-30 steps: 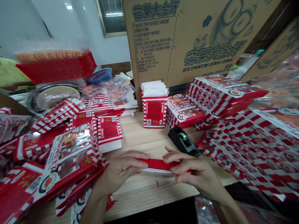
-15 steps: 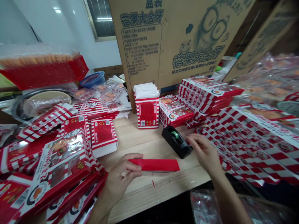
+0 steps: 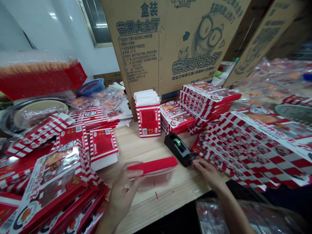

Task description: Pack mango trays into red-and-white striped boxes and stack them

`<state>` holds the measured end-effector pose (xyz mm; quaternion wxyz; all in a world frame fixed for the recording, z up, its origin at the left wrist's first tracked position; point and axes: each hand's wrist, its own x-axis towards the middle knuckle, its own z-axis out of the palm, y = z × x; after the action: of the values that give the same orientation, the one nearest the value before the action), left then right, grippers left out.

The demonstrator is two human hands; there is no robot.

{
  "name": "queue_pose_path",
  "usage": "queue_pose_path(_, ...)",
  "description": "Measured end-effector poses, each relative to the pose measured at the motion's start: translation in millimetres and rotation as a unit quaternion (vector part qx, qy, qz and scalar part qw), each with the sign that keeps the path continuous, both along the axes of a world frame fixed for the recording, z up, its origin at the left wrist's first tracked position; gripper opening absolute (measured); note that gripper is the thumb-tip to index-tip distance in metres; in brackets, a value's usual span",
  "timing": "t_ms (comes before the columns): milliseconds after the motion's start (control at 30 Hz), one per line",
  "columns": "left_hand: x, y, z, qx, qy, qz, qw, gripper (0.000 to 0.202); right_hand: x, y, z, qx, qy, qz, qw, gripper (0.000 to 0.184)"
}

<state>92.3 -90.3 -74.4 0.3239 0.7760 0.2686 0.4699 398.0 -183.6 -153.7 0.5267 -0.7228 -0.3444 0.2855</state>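
In the head view, the left hand [image 3: 124, 185] grips a red card strip [image 3: 152, 165] over the wooden table [image 3: 168, 195], near the table's front edge. Its fingers are closed over the strip's left end, clamping it. The strip's long axis runs nearly across the view, its far end rising slightly toward the right and pointing at the tape dispenser [image 3: 179, 149]. A clear plastic piece [image 3: 156, 178] lies against the strip's near side, though its exact shape is blurred.

The right hand [image 3: 207, 172] rests low on the table, its fingers [image 3: 197, 163] together and pointing left, right beside the front of the black dispenser. Whether they pinch a bit of tape, I cannot tell. Green-cored tape sits in the dispenser. Flat red-and-white printed cartons [image 3: 253, 152] lie in an overlapping spread just beyond the right hand.

Straight ahead, an upright striped carton [image 3: 148, 120] holds white sheets, with stacked window boxes [image 3: 207, 100] to its right. More window boxes [image 3: 51, 178] pile up left of the left hand. A tiny red scrap [image 3: 156, 195] lies on the wood below the strip. Large printed cardboard cartons [image 3: 156, 48] stand along the back, and a red basket [image 3: 41, 81] sits at the far left above a blue bowl [image 3: 91, 87] and plastic bags [image 3: 109, 104].
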Motion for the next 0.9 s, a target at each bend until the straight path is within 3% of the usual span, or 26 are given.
queue_pose_path(133,16,-13,-1.8,0.073,0.005,0.038,0.997,0.019,-6,4,-16.6,-0.008,-0.038,-0.081,0.996,0.041)
queue_pose_path(267,18,-19,3.0,0.104,0.030,0.057,0.992,0.018,-11,4,-10.5,-0.018,-0.043,-0.122,0.991,0.034)
queue_pose_path(400,14,-16,12.0,0.104,0.066,0.048,0.991,0.013,-49,-14,24.3,0.021,-0.016,-0.120,0.992,0.035)
queue_pose_path(500,15,-16,18.4,0.089,0.080,0.023,0.993,0.012,-98,-22,66.0,0.123,0.071,-0.082,0.986,0.037)
queue_pose_path(600,15,-18,25.2,0.087,0.106,0.017,0.990,0.010,-142,-12,101.7,0.189,0.176,0.023,0.966,0.070)
queue_pose_path(667,13,-19,31.1,0.102,0.135,0.009,0.986,0.009,-159,2,113.8,0.190,0.217,0.037,0.957,0.086)
queue_pose_path(767,11,-18,41.8,0.143,0.205,-0.021,0.968,0.024,-170,21,115.0,0.173,0.238,-0.006,0.956,0.095)
queue_pose_path(900,19,-11,52.5,0.193,0.328,-0.024,0.924,0.045,-172,29,92.9,0.159,0.251,-0.026,0.954,0.097)
